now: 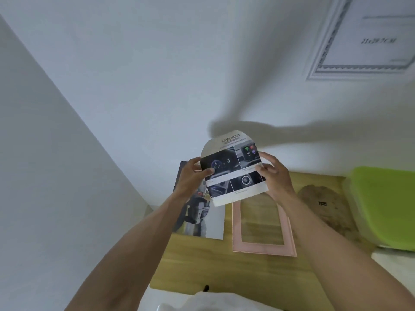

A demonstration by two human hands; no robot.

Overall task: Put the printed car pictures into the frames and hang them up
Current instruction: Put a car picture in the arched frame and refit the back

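Head view: arched car print [233,169] is pinched at its side edges by left hand [194,176] and right hand [272,173], held upright just above pink arched frame [262,249] lying flat on counter [202,265], both hands equally near.

Two bare forearms are seen, no sleeves, watch or rings worn on the left hand [193,173] or right hand [275,173]. A bit of white clothing [208,301] is glimpsed nearest the camera.

Left grip [195,173]; right grip [272,173] (both pinching)
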